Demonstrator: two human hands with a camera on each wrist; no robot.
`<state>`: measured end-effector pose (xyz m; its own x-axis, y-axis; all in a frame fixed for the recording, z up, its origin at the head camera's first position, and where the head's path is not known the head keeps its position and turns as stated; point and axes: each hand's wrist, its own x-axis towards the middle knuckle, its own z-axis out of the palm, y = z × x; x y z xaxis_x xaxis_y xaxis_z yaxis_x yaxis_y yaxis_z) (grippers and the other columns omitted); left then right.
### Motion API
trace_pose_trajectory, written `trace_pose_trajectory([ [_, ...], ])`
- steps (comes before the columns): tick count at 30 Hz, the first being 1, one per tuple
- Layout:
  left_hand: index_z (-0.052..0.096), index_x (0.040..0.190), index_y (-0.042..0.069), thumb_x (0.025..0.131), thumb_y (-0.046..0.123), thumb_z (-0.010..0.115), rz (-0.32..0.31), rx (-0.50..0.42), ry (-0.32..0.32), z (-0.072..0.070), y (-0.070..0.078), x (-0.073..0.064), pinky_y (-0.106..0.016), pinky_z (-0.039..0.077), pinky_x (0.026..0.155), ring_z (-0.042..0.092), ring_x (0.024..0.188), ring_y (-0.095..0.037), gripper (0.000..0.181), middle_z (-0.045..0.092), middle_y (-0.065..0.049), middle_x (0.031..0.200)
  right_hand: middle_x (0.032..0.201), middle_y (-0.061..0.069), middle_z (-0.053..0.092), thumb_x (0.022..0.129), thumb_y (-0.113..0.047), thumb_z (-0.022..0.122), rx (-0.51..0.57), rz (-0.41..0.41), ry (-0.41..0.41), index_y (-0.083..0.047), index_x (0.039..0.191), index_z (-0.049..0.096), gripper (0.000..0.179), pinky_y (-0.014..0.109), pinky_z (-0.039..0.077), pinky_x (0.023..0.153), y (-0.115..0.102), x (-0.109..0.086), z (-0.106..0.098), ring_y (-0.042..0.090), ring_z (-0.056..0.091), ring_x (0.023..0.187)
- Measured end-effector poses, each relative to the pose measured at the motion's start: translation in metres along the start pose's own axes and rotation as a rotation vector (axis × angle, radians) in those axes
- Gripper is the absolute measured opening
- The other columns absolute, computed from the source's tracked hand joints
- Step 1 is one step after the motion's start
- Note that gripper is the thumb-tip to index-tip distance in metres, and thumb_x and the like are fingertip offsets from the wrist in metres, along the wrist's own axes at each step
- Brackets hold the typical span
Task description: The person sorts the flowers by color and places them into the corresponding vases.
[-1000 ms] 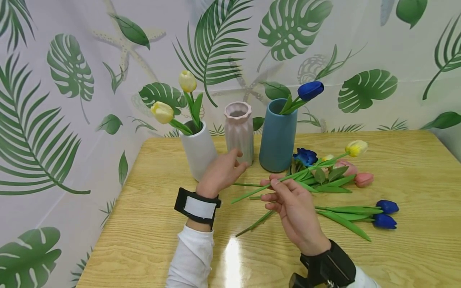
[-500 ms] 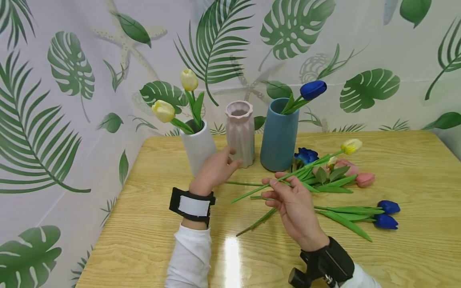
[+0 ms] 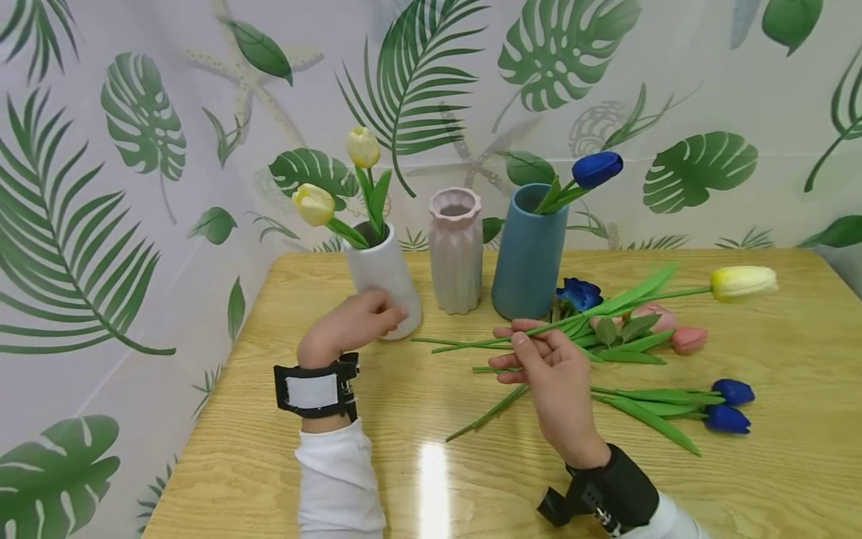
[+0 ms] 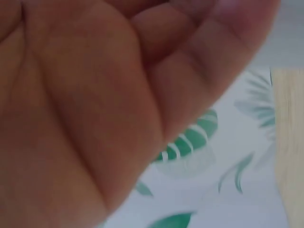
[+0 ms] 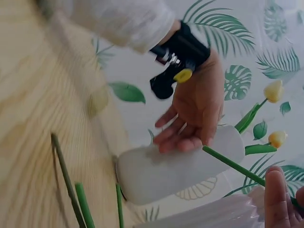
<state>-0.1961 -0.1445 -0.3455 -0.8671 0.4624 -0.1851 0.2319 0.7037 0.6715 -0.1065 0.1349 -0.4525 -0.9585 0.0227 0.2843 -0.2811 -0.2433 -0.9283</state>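
Between thumb and fingers, my right hand (image 3: 555, 389) pinches the green stem of a yellow tulip (image 3: 741, 284), its bloom pointing right. The cut end of that stem (image 5: 232, 164) shows in the right wrist view. My left hand (image 3: 350, 322) is at the front of the white vase (image 3: 384, 262), fingers loosely bent and holding nothing. Two pale yellow tulips (image 3: 314, 204) stand in this vase. Beside it is a ribbed pink vase (image 3: 456, 262) with no flower in it. A teal vase (image 3: 528, 262) to the right bears one blue tulip (image 3: 597, 170).
Under and behind the held tulip lie a blue flower (image 3: 581, 294), a pink tulip (image 3: 690, 340) and other stems on the wooden table (image 3: 774, 486). Two blue tulips (image 3: 727, 418) lie nearer the front. A leaf-print cloth (image 3: 202, 150) hangs close behind the vases.
My left hand has moved left and down, from before the pink vase to the white one. The yellow tulip in my right hand has swung, its bloom now farther right.
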Motion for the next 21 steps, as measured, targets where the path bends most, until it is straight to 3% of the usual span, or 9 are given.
trace_pose_trajectory([
  [3,0.064,0.094,0.002,0.103,0.035,0.050,-0.106,0.003,0.042,-0.007,-0.009,-0.007,-0.031,0.041,0.066,0.051,0.073,-0.019,0.037,0.058,-0.006,0.084,0.131,0.022,0.059,0.104,-0.004,0.047,-0.041,-0.147,-0.036,0.002,0.137,0.048,0.034,0.041,0.057,0.075,0.018,0.001,-0.005,0.028,0.069,0.095],
  [6,0.059,0.117,-0.002,0.102,0.038,0.051,-0.215,-0.025,0.108,-0.010,-0.015,-0.012,-0.037,0.046,0.078,0.058,0.093,-0.026,0.044,0.063,-0.014,0.105,0.126,0.024,0.061,0.104,0.002,0.045,-0.109,-0.286,-0.038,0.008,0.132,0.052,0.030,0.036,0.057,0.071,-0.005,0.001,0.012,0.025,0.071,0.091],
  [10,0.031,0.146,-0.001,0.098,0.041,0.059,-0.286,-0.129,0.176,-0.013,-0.017,-0.013,-0.048,0.045,0.096,0.054,0.119,-0.036,0.070,0.053,-0.025,0.135,0.120,0.022,0.065,0.103,0.005,0.041,-0.215,-0.448,-0.006,0.014,0.124,0.055,0.027,0.029,0.057,0.068,-0.045,0.000,0.039,0.018,0.072,0.087],
  [15,-0.003,0.157,0.007,0.092,0.031,0.070,-0.164,-0.265,0.253,-0.010,-0.019,-0.004,-0.053,0.036,0.110,0.035,0.140,-0.041,0.101,0.029,-0.029,0.154,0.123,0.019,0.064,0.103,0.007,0.041,-0.242,-0.605,0.026,0.018,0.123,0.054,0.027,0.026,0.057,0.072,-0.055,0.005,0.050,0.013,0.071,0.091],
  [17,-0.008,0.157,0.009,0.089,0.025,0.074,-0.096,-0.302,0.289,-0.008,-0.020,0.001,-0.053,0.030,0.114,0.027,0.145,-0.041,0.108,0.020,-0.027,0.158,0.124,0.020,0.063,0.103,0.004,0.044,-0.207,-0.682,0.032,0.020,0.122,0.054,0.026,0.026,0.056,0.075,-0.056,0.009,0.054,0.014,0.071,0.092],
  [21,-0.007,0.156,0.010,0.083,0.015,0.080,-0.004,-0.344,0.353,-0.005,-0.023,0.010,-0.052,0.026,0.116,0.029,0.144,-0.037,0.114,0.021,-0.023,0.157,0.123,0.020,0.064,0.102,-0.004,0.051,-0.157,-0.810,0.042,0.023,0.118,0.055,0.031,0.026,0.056,0.076,-0.062,0.019,0.071,0.015,0.071,0.093],
])
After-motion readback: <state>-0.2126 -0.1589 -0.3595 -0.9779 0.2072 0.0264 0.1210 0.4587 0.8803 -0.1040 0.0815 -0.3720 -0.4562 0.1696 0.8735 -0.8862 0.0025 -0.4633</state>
